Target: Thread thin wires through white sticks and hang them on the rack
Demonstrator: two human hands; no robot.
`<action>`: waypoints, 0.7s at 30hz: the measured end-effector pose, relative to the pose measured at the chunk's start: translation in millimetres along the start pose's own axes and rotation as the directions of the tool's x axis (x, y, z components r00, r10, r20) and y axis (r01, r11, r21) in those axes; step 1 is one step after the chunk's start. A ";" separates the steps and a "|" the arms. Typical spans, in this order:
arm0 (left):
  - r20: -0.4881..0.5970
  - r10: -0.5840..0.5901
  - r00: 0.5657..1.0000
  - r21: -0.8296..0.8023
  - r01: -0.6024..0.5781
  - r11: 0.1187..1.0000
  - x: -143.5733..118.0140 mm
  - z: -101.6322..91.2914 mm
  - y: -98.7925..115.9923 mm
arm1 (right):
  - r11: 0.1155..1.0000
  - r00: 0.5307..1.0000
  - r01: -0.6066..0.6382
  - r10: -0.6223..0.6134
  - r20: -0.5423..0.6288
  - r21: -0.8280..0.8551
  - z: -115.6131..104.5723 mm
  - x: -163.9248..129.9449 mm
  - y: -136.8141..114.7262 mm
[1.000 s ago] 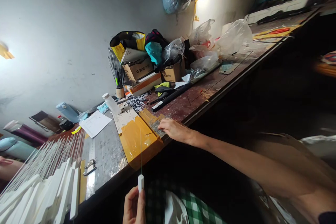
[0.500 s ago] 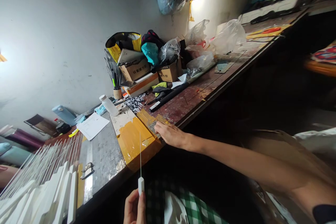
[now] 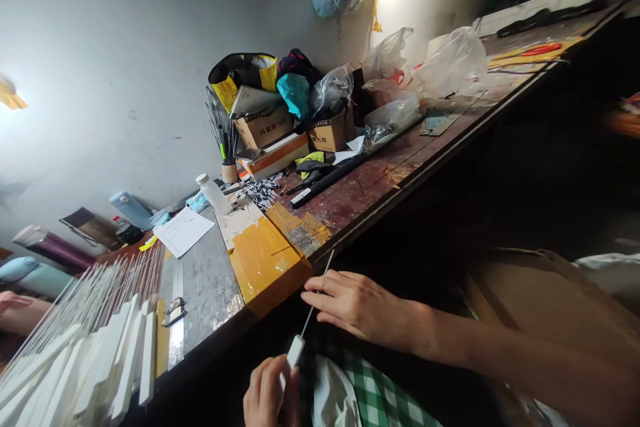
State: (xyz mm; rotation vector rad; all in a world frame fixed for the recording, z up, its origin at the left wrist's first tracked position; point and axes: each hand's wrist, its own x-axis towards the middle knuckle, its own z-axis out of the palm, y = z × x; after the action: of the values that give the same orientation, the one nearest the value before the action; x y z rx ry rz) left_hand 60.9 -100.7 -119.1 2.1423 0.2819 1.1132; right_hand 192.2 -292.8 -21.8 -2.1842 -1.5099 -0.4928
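My left hand (image 3: 267,392) is at the bottom edge, shut on the small white handle (image 3: 295,351) of a thin rod (image 3: 320,280). The rod leans up and to the right, and its tip ends just short of the bench edge. My right hand (image 3: 357,303) lies below the bench edge with its fingers stretched out and slightly apart, the fingertips against the middle of the rod. Just above both hands, a yellow-taped block (image 3: 263,263) with a grey rough patch (image 3: 304,237) sits on the edge of the bench (image 3: 380,180).
Rows of several white-handled rods (image 3: 85,340) fill the left of the bench, beside a metal ruler (image 3: 175,307). A paper sheet (image 3: 183,230), a white bottle (image 3: 214,193), cardboard boxes (image 3: 265,127) and plastic bags (image 3: 445,63) crowd the back. Green checked cloth (image 3: 373,400) covers my lap.
My right hand left the grey patch on the bench edge and came down to the rod. The rod in my left hand tilted from upright to leaning right.
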 end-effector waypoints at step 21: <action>0.667 -0.533 0.521 -0.591 0.805 0.048 16.2 59.1 79.3 | 0.753 0.813 -0.580 0.557 0.169 0.311 2.9 -114.5 -40.9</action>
State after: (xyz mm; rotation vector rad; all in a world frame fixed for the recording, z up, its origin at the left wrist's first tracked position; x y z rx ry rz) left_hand 107.7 -179.6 -78.8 0.8728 0.4213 0.1770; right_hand 114.9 -368.3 -77.6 -2.2250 -0.7893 0.0565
